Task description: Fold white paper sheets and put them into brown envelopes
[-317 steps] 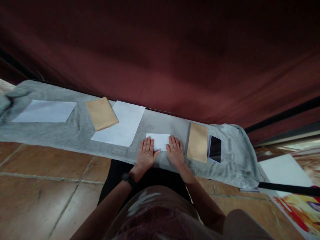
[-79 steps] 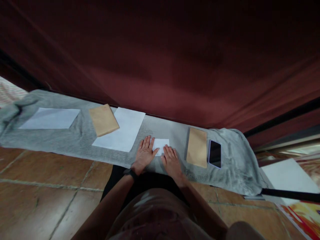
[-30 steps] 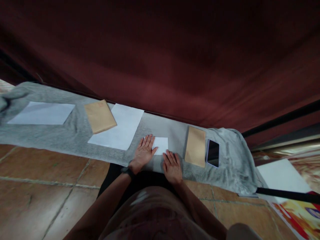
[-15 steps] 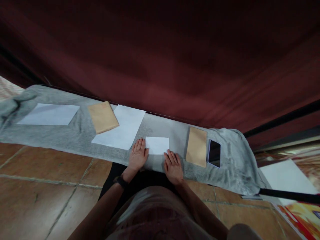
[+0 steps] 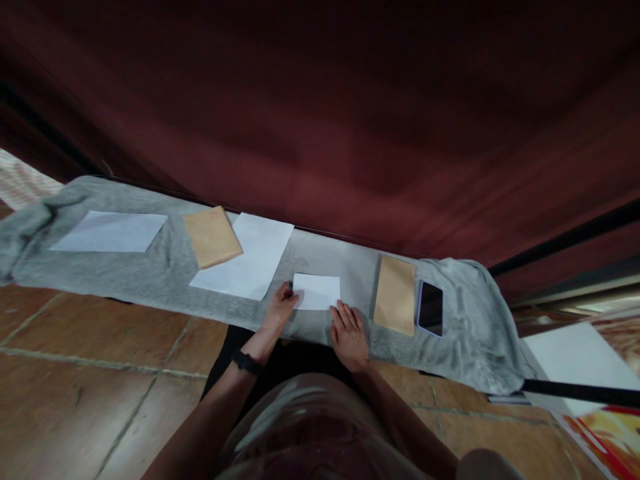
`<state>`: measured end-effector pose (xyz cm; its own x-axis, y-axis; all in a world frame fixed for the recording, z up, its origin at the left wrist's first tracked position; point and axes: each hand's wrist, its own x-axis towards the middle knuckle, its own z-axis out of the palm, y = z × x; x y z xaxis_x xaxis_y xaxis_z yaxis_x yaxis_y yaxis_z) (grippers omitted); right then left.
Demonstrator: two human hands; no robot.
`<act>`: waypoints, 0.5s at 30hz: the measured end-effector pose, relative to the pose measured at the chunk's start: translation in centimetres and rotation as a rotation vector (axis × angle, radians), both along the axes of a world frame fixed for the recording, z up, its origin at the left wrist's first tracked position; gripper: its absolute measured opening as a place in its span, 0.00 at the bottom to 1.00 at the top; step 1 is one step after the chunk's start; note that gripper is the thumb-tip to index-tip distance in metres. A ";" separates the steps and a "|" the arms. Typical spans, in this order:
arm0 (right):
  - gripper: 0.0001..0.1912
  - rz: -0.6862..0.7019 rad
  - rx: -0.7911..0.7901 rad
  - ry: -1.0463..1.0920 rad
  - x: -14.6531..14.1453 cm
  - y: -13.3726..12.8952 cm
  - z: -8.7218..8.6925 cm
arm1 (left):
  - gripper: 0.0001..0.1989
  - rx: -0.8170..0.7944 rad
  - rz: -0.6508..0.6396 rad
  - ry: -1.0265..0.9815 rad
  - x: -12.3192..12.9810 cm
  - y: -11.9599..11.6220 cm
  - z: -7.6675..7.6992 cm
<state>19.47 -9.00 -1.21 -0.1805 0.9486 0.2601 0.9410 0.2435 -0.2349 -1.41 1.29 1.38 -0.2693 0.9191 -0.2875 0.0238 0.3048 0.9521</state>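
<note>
A small white sheet of paper [image 5: 317, 292], perhaps folded, lies on the grey cloth in front of me. My left hand [image 5: 280, 308] is at its left edge, turned on its side with the fingers curled and the thumb on the paper's edge, apparently pinching it; the fingertips are partly hidden. Flat by the lower right corner rests my right hand [image 5: 349, 335], fingers stretched out and touching that corner. To the left, a larger white sheet [image 5: 255, 257] lies partly under a brown envelope [image 5: 213, 237].
A second brown envelope [image 5: 394, 295] and a phone [image 5: 431, 308] lie on the right. Another white sheet [image 5: 113, 231] is at the far left of the grey cloth [image 5: 150, 283]. A dark red curtain [image 5: 320, 133] hangs behind the narrow table; tiled floor [image 5: 140, 373] shows below.
My left hand has gone from lying flat beside the small paper to curled fingers at its left edge. My right hand stays at the corner. The view has shifted slightly.
</note>
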 end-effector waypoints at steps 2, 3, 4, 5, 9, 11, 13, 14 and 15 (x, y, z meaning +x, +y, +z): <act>0.25 -0.010 -0.008 0.009 -0.2 0.1 0.2 | 0.22 -0.042 -0.022 -0.062 0.5 -0.3 0.9; 0.25 -0.015 -0.010 0.014 -0.3 0.1 0.3 | 0.22 -0.050 -0.032 -0.088 0.8 -0.6 1.4; 0.26 -0.022 -0.011 0.022 -0.5 0.3 0.5 | 0.22 -0.040 -0.044 -0.112 1.1 -0.8 1.9; 0.26 -0.029 -0.011 0.031 -0.7 0.5 0.8 | 0.22 -0.022 -0.055 -0.135 1.4 -1.0 2.5; 0.28 -0.064 -0.028 0.077 -1.7 2.2 2.7 | 0.20 0.048 -0.123 -0.207 2.2 -1.7 4.6; 0.26 -0.091 -0.054 0.142 -1.9 3.5 4.0 | 0.20 0.073 -0.187 -0.242 2.4 -2.0 5.6; 0.22 -0.121 -0.085 0.307 -2.0 4.8 5.1 | 0.23 0.081 -0.223 -0.326 2.4 -2.1 6.3; 0.20 -0.148 -0.101 0.438 -2.0 5.4 5.6 | 0.24 0.071 -0.208 -0.375 2.5 -2.2 6.4; 0.17 -0.189 -0.134 0.608 -2.2 5.9 5.9 | 0.25 0.049 -0.166 -0.413 2.5 -2.2 6.4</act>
<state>17.32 -3.15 4.69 0.1347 0.9809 0.1403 0.6540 0.0184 -0.7562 1.08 -0.95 7.78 0.0107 0.9556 -0.2946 -0.3165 0.2827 0.9055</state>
